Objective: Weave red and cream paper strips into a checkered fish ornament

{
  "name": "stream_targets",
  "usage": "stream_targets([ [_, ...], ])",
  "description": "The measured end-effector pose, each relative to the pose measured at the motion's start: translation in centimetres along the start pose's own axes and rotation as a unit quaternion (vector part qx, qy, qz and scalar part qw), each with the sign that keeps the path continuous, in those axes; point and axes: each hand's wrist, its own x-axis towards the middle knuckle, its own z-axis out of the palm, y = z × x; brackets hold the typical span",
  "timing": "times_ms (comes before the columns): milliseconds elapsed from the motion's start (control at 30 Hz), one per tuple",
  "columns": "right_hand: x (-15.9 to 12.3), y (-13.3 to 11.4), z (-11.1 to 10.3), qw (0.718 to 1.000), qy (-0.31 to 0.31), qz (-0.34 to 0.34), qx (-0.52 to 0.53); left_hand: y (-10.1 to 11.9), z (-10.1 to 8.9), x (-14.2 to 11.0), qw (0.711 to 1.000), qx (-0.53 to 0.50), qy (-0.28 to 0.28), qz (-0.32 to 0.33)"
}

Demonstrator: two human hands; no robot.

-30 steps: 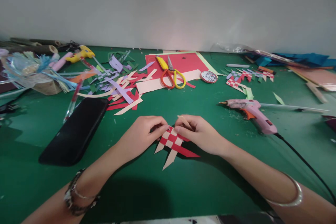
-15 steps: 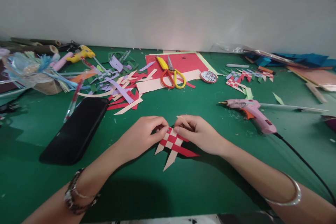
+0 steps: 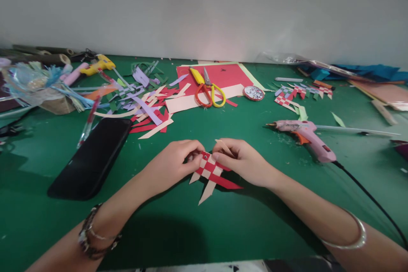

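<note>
Between my two hands is a woven paper fish [image 3: 208, 167] in red and cream checks, its pointed strip ends fanning toward me and to the right. A small googly eye [image 3: 205, 157] sits on its far corner. My left hand [image 3: 178, 161] pinches the left edge near that eye, thumb on top. On the other side my right hand [image 3: 240, 161] is closed on the fish's right edge, with a cream strip end sticking up past the fingers. The fingertips under the paper are hidden.
A black phone [image 3: 91, 159] lies left of my hands, a pink glue gun [image 3: 306, 136] with its cord to the right. Beyond are scissors [image 3: 210, 89] on red paper [image 3: 236, 76], a round dish of googly eyes [image 3: 253, 93], paper scraps [image 3: 149, 110] and smaller woven fish [image 3: 285, 101].
My left thumb has drawn back slightly from the corner of the fish, so the googly eye shows more fully. The fish has tilted a little; both hands stay nearly in place.
</note>
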Motion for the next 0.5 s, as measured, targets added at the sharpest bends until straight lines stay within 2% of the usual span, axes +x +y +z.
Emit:
stream_targets([
  [233,-0.01,-0.11,-0.11,1.0,0.005,0.02,0.011,-0.27,-0.39,0.1,0.999,0.002,0.037,-0.008],
  [400,-0.01,-0.01,-0.14,0.999,0.002,0.02,0.026,-0.29,-0.29,-0.07,0.996,-0.006,0.089,0.005],
  [500,-0.03,0.07,-0.17,0.999,0.001,0.01,0.042,-0.23,-0.18,-0.18,0.996,-0.014,0.083,0.029],
])
